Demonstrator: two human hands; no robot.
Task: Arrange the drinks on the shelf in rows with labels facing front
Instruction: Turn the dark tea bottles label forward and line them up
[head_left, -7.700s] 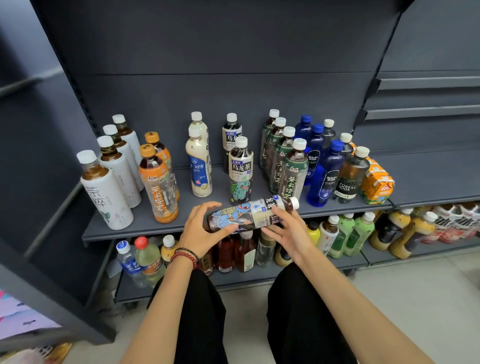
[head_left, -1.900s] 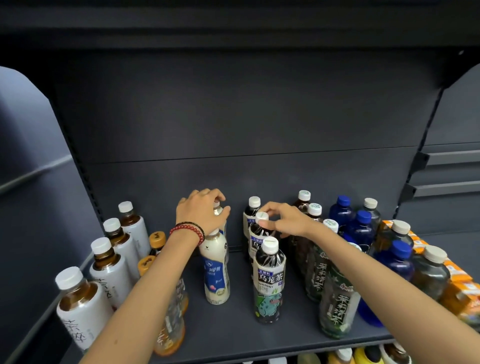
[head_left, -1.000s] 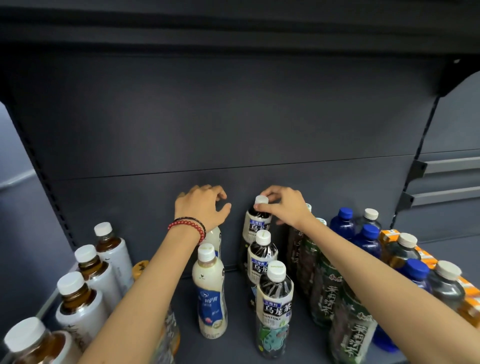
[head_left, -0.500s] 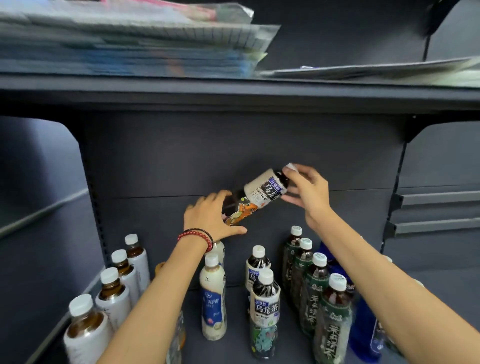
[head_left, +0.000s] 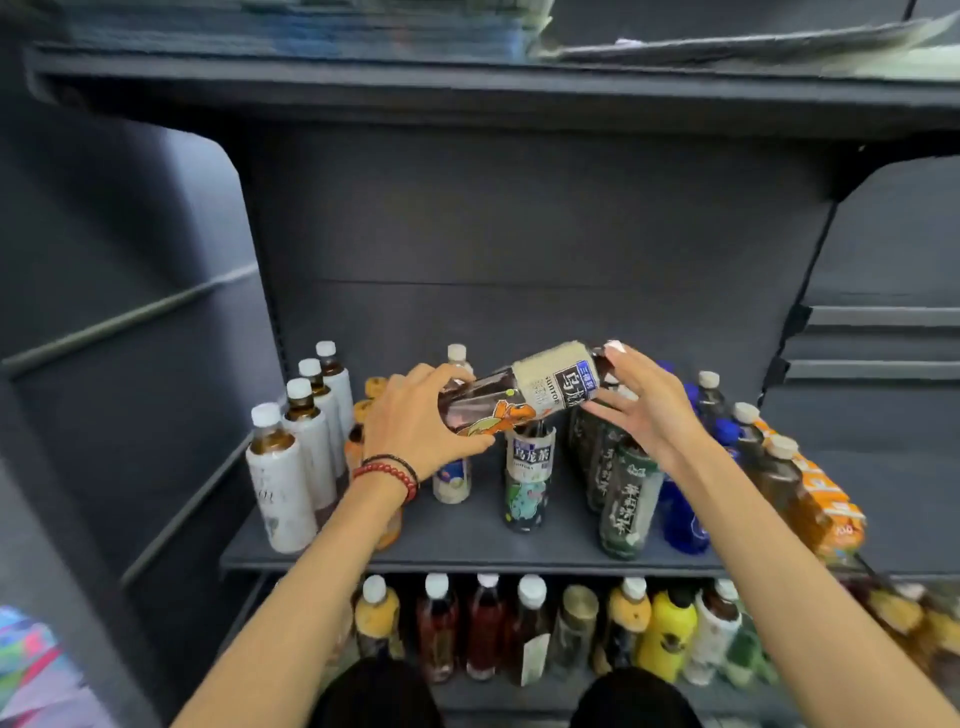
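I hold a dark oolong tea bottle (head_left: 540, 389) almost on its side above the grey shelf (head_left: 467, 551), cap to the right, its orange cartoon label facing me. My left hand (head_left: 415, 426) grips the bottle's base end. My right hand (head_left: 644, 400) holds the cap end with spread fingers. Below it stands another oolong tea bottle (head_left: 527, 483) with a green cartoon label. Left of that is a milky white bottle (head_left: 453, 478). A row of dark green tea bottles (head_left: 623, 499) runs back on the right.
White-labelled tea bottles (head_left: 291, 467) line the shelf's left side, with orange-capped bottles (head_left: 374, 395) behind my left arm. Blue bottles (head_left: 680, 514) and orange cartons (head_left: 826, 499) fill the right. The lower shelf holds several mixed bottles (head_left: 524, 629). Stacked papers (head_left: 415, 31) lie on the top shelf.
The camera has pulled back and down. Both hands have brought the lifted oolong bottle lower and toward me, still tilted with its cap to the right.
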